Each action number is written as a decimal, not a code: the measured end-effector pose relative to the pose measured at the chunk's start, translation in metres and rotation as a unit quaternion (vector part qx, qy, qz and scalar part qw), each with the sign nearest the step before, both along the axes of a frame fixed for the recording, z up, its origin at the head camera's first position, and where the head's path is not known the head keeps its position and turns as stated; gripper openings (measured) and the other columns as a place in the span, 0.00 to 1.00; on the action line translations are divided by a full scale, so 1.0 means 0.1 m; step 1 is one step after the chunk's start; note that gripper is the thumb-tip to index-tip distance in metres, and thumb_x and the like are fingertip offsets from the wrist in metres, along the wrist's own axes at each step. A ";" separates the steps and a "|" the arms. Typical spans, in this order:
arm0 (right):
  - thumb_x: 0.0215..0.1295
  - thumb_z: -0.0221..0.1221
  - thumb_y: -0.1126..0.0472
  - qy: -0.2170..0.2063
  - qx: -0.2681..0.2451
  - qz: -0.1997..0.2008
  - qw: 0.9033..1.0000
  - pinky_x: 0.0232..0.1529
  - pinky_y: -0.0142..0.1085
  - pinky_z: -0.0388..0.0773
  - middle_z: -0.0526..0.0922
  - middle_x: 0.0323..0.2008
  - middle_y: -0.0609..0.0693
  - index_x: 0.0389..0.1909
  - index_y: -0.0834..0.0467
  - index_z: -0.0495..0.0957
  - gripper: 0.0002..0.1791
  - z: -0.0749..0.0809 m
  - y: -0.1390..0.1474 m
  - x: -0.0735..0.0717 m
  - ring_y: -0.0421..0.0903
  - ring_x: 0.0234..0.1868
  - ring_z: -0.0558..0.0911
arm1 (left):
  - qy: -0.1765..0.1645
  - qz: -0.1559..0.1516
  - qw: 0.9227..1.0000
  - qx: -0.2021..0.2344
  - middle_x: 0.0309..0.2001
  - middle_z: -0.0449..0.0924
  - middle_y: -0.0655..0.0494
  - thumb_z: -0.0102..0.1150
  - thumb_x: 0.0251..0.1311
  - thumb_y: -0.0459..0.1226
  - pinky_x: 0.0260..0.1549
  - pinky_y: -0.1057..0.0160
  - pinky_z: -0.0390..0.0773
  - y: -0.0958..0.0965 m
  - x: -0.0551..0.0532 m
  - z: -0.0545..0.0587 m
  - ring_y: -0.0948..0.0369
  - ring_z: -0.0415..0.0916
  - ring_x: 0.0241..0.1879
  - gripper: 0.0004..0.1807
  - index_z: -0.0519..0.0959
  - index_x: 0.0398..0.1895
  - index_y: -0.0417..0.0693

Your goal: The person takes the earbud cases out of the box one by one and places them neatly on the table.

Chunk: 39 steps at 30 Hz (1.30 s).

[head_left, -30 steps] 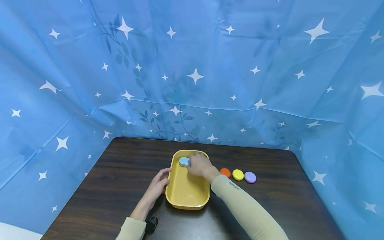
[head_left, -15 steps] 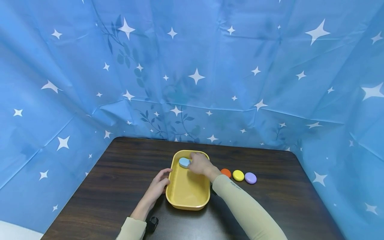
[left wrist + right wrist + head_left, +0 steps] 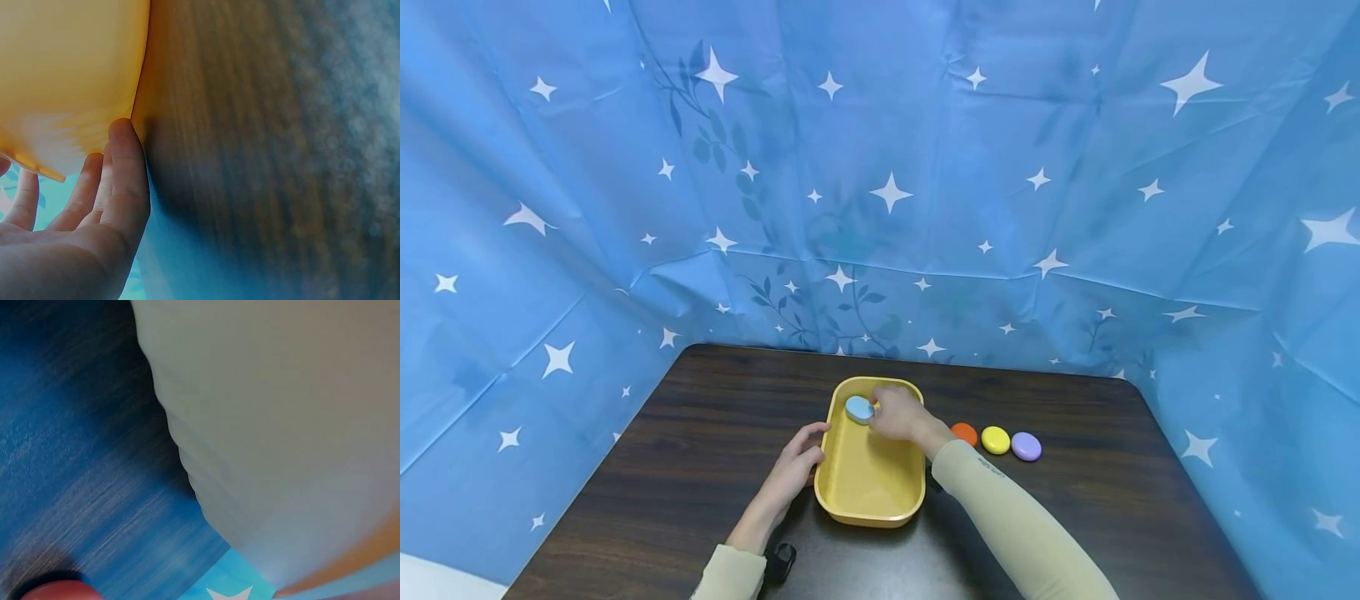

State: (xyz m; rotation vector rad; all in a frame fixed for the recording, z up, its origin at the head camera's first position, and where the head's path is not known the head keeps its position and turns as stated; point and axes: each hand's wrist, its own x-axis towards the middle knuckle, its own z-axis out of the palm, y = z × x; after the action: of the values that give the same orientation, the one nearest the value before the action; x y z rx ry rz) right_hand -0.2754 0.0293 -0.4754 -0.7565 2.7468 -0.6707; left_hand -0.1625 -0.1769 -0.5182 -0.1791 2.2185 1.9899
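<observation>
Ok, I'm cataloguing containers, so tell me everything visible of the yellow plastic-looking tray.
The yellow rectangular plastic-looking tray is smooth and glossy, with rounded corners, raised walls and a rim. It stands upright on the dark wood-grained table, long sides running front to back. A light blue rounded disc is inside, near the far end. The left hand touches its left side; the right hand reaches in, any tray contact hidden.

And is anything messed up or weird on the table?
Nothing stands out. The blue disc is in the yellow tray by the right hand, and the orange disc, yellow disc and purple disc lie in a row outside the tray. I see no spills or damage.
</observation>
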 end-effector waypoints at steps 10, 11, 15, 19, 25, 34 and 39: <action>0.64 0.59 0.60 0.018 0.038 0.018 0.999 0.43 0.42 0.73 0.77 0.45 0.53 0.54 0.59 0.80 0.18 -0.02 -0.03 0.07 0.51 0.45 0.74 | -0.002 0.002 1.000 -0.001 0.64 0.72 0.41 0.48 0.66 0.34 0.47 0.49 0.80 0.00 0.01 0.00 0.50 0.76 0.55 0.29 0.67 0.71 0.49; 0.64 0.59 0.60 0.024 0.045 0.021 0.998 0.44 0.42 0.73 0.77 0.45 0.53 0.54 0.59 0.80 0.18 -0.02 -0.03 0.08 0.51 0.46 0.74 | -0.002 0.002 1.000 0.000 0.64 0.72 0.41 0.48 0.66 0.34 0.47 0.49 0.80 0.00 0.01 0.00 0.50 0.76 0.55 0.28 0.68 0.71 0.49; 0.63 0.61 0.60 0.048 0.073 0.038 0.995 0.48 0.43 0.74 0.77 0.45 0.52 0.53 0.57 0.81 0.17 -0.03 -0.04 0.12 0.52 0.48 0.74 | -0.002 0.001 1.000 0.004 0.63 0.73 0.41 0.48 0.66 0.33 0.47 0.50 0.80 0.00 0.01 0.00 0.50 0.76 0.55 0.28 0.67 0.71 0.48; 0.62 0.62 0.59 0.070 0.102 0.051 0.991 0.48 0.42 0.74 0.77 0.45 0.50 0.53 0.56 0.81 0.18 -0.05 -0.05 0.15 0.50 0.46 0.73 | 0.001 0.000 1.000 0.006 0.63 0.73 0.41 0.48 0.66 0.33 0.46 0.50 0.80 0.00 0.00 0.00 0.50 0.76 0.54 0.28 0.67 0.71 0.48; 0.62 0.64 0.55 0.070 0.128 0.058 0.988 0.46 0.42 0.75 0.77 0.48 0.49 0.55 0.53 0.80 0.20 -0.06 -0.07 0.17 0.48 0.47 0.72 | 0.004 -0.001 1.000 0.007 0.62 0.73 0.41 0.48 0.66 0.33 0.46 0.50 0.80 -0.01 0.00 -0.01 0.50 0.76 0.53 0.28 0.67 0.71 0.49; 0.61 0.65 0.55 0.079 0.139 0.079 0.984 0.42 0.40 0.74 0.74 0.43 0.47 0.54 0.53 0.80 0.20 -0.04 -0.07 0.22 0.46 0.43 0.71 | 0.004 -0.002 1.000 0.012 0.61 0.74 0.41 0.48 0.66 0.33 0.46 0.50 0.80 -0.01 -0.01 -0.01 0.50 0.77 0.52 0.28 0.67 0.71 0.48; 0.61 0.65 0.54 0.080 0.148 0.094 0.981 0.43 0.41 0.75 0.74 0.45 0.47 0.53 0.50 0.80 0.18 -0.06 -0.08 0.24 0.46 0.44 0.70 | 0.003 -0.005 1.000 0.015 0.59 0.75 0.40 0.48 0.65 0.33 0.44 0.51 0.81 -0.01 -0.01 -0.01 0.50 0.78 0.51 0.29 0.67 0.71 0.48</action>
State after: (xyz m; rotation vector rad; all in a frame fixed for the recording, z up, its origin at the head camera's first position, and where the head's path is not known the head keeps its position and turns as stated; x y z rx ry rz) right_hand -0.2519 0.0217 -0.4810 -1.0178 2.7754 -0.1630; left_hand -0.1634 -0.1779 -0.5196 -0.1588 2.1866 2.0195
